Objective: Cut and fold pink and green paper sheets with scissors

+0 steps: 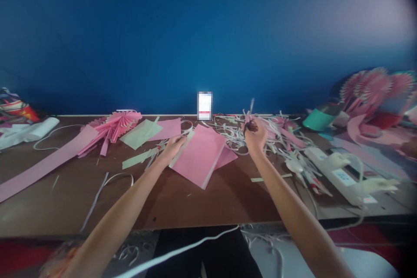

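My left hand (pixel 175 147) is closed on the left edge of a pink paper sheet (pixel 199 152), which has pale strips along two of its sides. A second pink piece (pixel 225 158) shows from beneath it at the right. In my right hand (pixel 256 135), raised over the back of the table, are scissors (pixel 249 126) with dark handles, their blurred blade pointing up. The scissors are apart from the sheet. White paper trimmings (pixel 233 134) lie tangled between my two hands.
Pink pleated fans (pixel 119 126), green paper (pixel 138 134) and a long pink strip (pixel 45 167) lie left. A lit phone (pixel 204 106) stands against the blue wall. To the right are a power strip (pixel 339 176), a green roll (pixel 319 118) and more pleated fans (pixel 368 89).
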{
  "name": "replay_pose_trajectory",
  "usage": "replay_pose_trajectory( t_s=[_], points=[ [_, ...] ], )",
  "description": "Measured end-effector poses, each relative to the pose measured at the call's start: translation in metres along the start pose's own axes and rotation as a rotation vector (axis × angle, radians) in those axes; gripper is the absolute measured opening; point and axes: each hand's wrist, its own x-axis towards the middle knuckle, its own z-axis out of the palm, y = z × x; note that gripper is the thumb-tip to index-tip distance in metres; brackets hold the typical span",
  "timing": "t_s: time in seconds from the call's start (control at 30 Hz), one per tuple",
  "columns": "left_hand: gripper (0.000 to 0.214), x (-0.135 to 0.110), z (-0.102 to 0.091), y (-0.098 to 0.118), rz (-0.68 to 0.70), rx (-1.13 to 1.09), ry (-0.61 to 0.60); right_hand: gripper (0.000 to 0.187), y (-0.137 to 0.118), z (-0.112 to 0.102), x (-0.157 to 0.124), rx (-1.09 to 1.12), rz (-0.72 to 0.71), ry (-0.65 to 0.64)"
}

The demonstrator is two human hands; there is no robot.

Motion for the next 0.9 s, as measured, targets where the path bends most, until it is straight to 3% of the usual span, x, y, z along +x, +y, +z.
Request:
replay_pose_trajectory(
  t_s=[0.07, 0.13, 0.2, 0.3, 0.4, 0.5, 0.6, 0.7, 0.77, 0.9],
  points=[
    [0.032, 0.001, 0.002, -0.002, 0.035, 0.013, 0.077, 0.036, -0.009, 0.002, -0.010, 0.005, -0.089, 0.034],
    [0.032, 0.002, 0.004, -0.003, 0.095, 0.025, 0.111, 0.038, -0.017, 0.009, -0.024, 0.042, -0.134, -0.106],
    [0.032, 0.002, 0.007, -0.001, 0.137, 0.028, 0.106, 0.039, -0.022, 0.020, -0.041, 0.087, -0.120, -0.328],
    [0.034, -0.001, 0.013, 0.004, 0.153, -0.020, 0.016, 0.034, -0.029, 0.040, -0.065, 0.192, -0.070, -0.581],
    [0.036, -0.007, 0.022, 0.009, 0.202, -0.114, -0.191, 0.037, -0.034, 0.052, -0.081, 0.465, 0.070, -0.719],
    [0.034, -0.012, 0.030, 0.011, 0.321, -0.061, -0.288, 0.030, -0.036, 0.052, -0.084, 0.647, 0.234, -0.739],
    [0.032, -0.015, 0.032, 0.014, 0.486, 0.159, -0.228, 0.026, -0.035, 0.045, -0.078, 0.742, 0.371, -0.688],
    [0.030, -0.016, 0.032, 0.018, 0.604, 0.322, -0.160, 0.035, -0.033, 0.036, -0.068, 0.771, 0.449, -0.721],
    [0.034, -0.017, 0.031, 0.020, 0.624, 0.347, -0.089, 0.040, -0.030, 0.032, -0.061, 0.729, 0.476, -0.776],
    [0.051, -0.014, 0.031, 0.013, 0.545, 0.254, 0.004, 0.039, -0.022, 0.032, -0.052, 0.648, 0.394, -0.725]
  ],
)
